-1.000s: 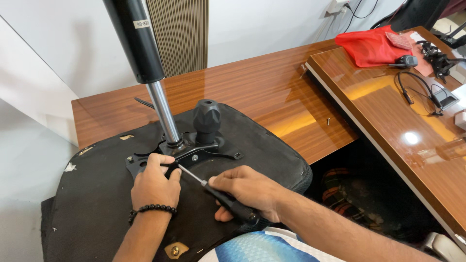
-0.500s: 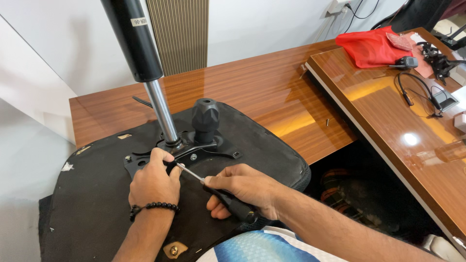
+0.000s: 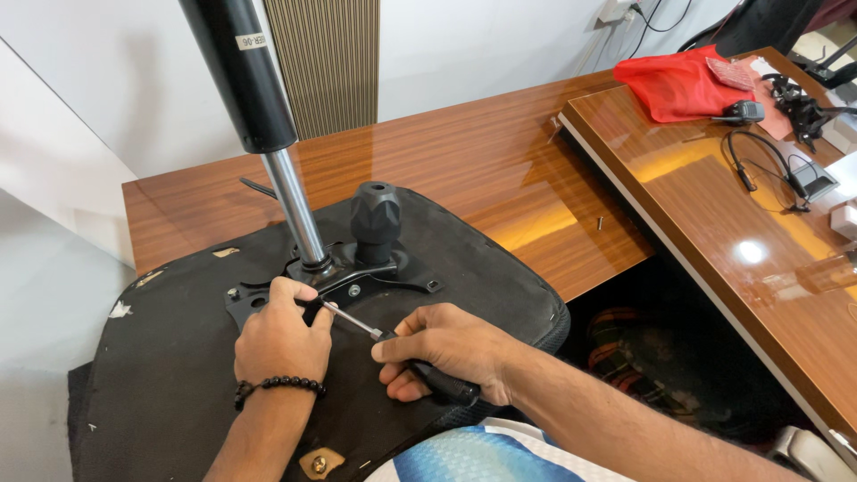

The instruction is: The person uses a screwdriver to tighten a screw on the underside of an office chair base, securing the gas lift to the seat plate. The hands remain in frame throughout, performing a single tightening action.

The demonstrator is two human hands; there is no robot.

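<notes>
While closed around the black handle of a screwdriver [image 3: 420,370], right hand [image 3: 446,348] aimed left, metal shaft angled up toward the black mechanism plate [image 3: 344,277] on the upturned chair seat [image 3: 170,357]. Left hand [image 3: 281,335], beaded bracelet at the wrist, curled with fingertips at the shaft's tip on that plate; whether pinching anything, cannot tell. Small white rectangular label [image 3: 253,41] high on the black gas cylinder [image 3: 237,71]; red bag [image 3: 683,85] far right on the wooden desk [image 3: 500,170].
</notes>
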